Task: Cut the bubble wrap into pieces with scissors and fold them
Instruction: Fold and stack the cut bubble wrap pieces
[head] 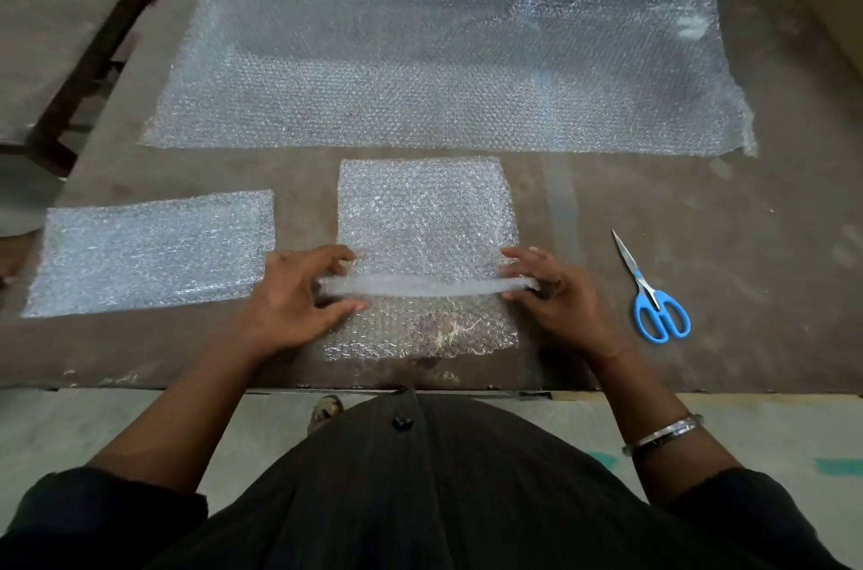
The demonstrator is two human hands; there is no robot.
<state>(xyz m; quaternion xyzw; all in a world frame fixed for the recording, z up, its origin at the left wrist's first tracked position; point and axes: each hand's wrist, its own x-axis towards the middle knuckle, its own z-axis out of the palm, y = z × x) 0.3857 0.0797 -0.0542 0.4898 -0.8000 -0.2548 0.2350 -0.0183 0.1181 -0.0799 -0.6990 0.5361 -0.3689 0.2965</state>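
Folding step, judged: left hand point(292, 298) and right hand point(558, 294) each with grip pinching raised fold of cut piece point(422, 214). Scissors point(654, 298) idle right of piece. Next: lay fold flat, press crease.

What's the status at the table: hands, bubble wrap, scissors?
Left hand and right hand both pinching raised fold of centre piece. Folded piece lies left. Scissors idle, right of hands. Nothing in the way.
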